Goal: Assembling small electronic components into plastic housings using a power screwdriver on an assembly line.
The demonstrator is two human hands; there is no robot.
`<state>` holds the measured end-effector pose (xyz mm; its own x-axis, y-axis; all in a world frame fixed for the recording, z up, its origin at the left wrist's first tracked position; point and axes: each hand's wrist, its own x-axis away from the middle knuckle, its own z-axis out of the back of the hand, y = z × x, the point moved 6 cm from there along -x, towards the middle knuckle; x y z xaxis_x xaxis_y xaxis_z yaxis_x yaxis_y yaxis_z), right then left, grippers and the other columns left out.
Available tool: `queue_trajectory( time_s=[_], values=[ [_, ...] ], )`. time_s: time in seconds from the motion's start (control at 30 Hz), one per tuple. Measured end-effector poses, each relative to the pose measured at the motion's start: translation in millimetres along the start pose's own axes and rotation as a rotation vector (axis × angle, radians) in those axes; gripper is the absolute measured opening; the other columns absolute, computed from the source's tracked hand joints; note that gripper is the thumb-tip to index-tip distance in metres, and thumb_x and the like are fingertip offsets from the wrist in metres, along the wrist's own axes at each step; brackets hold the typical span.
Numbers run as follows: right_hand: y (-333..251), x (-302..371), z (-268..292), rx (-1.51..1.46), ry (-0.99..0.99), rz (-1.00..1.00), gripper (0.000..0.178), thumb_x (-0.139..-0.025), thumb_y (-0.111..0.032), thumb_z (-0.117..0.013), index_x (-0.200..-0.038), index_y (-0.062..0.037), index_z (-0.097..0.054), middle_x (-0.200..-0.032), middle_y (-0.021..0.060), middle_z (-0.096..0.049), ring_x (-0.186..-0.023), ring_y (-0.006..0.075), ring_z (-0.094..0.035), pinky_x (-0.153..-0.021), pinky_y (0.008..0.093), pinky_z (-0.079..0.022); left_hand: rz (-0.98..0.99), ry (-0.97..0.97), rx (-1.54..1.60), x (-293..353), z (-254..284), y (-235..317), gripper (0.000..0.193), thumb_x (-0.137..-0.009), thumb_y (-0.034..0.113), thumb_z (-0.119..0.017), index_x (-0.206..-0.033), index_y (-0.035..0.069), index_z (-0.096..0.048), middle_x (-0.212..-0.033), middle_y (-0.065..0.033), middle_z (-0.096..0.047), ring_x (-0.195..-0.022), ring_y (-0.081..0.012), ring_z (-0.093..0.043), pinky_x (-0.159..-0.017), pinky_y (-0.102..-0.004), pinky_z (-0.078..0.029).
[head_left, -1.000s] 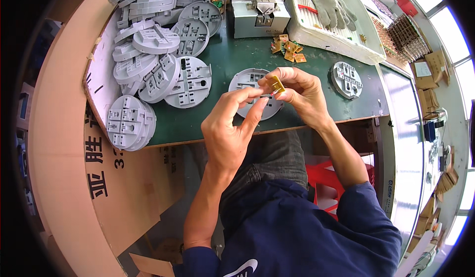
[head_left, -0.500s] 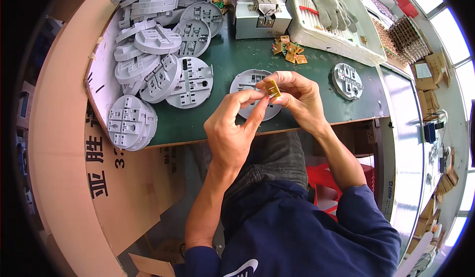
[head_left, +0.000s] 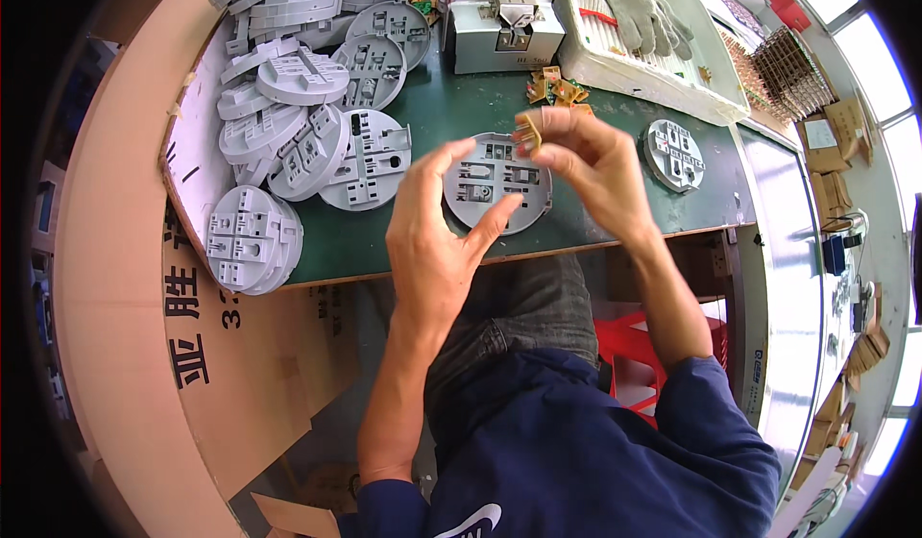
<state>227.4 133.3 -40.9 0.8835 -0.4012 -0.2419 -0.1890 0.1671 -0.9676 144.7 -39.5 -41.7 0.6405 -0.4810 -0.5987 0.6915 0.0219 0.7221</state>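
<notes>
My right hand (head_left: 594, 161) pinches a small yellowish-brown circuit board (head_left: 529, 132) between thumb and fingertips, above the far right edge of a round grey plastic base (head_left: 497, 184). That base lies flat on the green table, its slotted compartments facing up. At its left edge is my left hand (head_left: 434, 235), thumb and fingers spread wide with nothing between them; its thumb tip overlaps the base in view, and I cannot tell if they touch. Several similar small boards (head_left: 555, 86) lie in a loose pile just beyond my right hand.
Many grey round bases (head_left: 305, 79) are heaped at the left, some stacked near the front edge. Another round base (head_left: 674, 156) lies to the right. At the back stand a metal box fixture (head_left: 507, 43) and a white tray (head_left: 663, 86) with work gloves (head_left: 645, 21).
My left hand has let go of the small board and moved left, its fingers opening. My right hand has turned the board and raised it slightly, uncovering more of the base.
</notes>
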Motion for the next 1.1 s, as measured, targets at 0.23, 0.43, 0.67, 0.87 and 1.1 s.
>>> queue_trajectory(
  time_s=[0.23, 0.43, 0.67, 0.87, 1.1],
  values=[
    [-13.0, -19.5, -9.3, 0.815, -0.12, 0.175, 0.028, -0.091, -0.011, -0.074, -0.116, 0.0013, -0.071, -0.109, 0.0182, -0.074, -0.097, 0.0303, -0.075, -0.082, 0.0385, -0.059, 0.016, -0.265, -0.184, 4.8, -24.8, -13.9, 0.091, -0.075, 0.043, -0.091, -0.142, -0.005, -0.052, -0.151, -0.0243, -0.048, -0.137, -0.0407, -0.049, -0.112, -0.0483, -0.044],
    [-6.6, -19.1, -18.3, 0.943, -0.083, 0.161, 0.03, -0.089, -0.013, -0.076, -0.115, 0.0009, -0.071, -0.106, 0.0182, -0.073, -0.093, 0.0348, -0.073, -0.08, 0.04, -0.058, 0.032, -0.245, -0.209, 8.0, -28.4, -12.6, 0.089, -0.074, 0.041, -0.091, -0.139, -0.008, -0.054, -0.149, -0.027, -0.05, -0.135, -0.0417, -0.051, -0.111, -0.0485, -0.045],
    [-7.3, -17.2, -25.7, 1.035, -0.074, 0.202, 0.033, -0.088, -0.011, -0.077, -0.118, -0.0016, -0.069, -0.105, 0.0176, -0.073, -0.094, 0.0378, -0.072, -0.081, 0.0419, -0.058, 0.003, -0.206, -0.231, 8.3, -30.4, -11.6, 0.086, -0.074, 0.04, -0.091, -0.136, -0.008, -0.057, -0.148, -0.028, -0.051, -0.134, -0.0426, -0.051, -0.109, -0.0496, -0.047],
    [-4.0, -8.2, -17.1, 0.893, -0.057, 0.147, 0.029, -0.091, -0.011, -0.073, -0.118, -0.0018, -0.069, -0.115, 0.018, -0.071, -0.098, 0.0386, -0.071, -0.085, 0.0419, -0.058, -0.014, -0.235, -0.266, 9.8, -30.7, -13.8, 0.083, -0.076, 0.044, -0.089, -0.133, -0.009, -0.06, -0.149, -0.0258, -0.049, -0.132, -0.0419, -0.051, -0.107, -0.0496, -0.047],
    [-10.5, 3.9, -15.3, 1.045, -0.154, 0.345, 0.026, -0.096, -0.008, -0.066, -0.121, -0.0025, -0.071, -0.122, 0.0185, -0.069, -0.111, 0.0382, -0.066, -0.095, 0.0438, -0.054, -0.036, -0.256, -0.317, 8.6, -33.4, -8.2, 0.083, -0.077, 0.044, -0.087, -0.134, -0.008, -0.059, -0.149, -0.0222, -0.047, -0.13, -0.0403, -0.05, -0.106, -0.0491, -0.048]
  ],
)
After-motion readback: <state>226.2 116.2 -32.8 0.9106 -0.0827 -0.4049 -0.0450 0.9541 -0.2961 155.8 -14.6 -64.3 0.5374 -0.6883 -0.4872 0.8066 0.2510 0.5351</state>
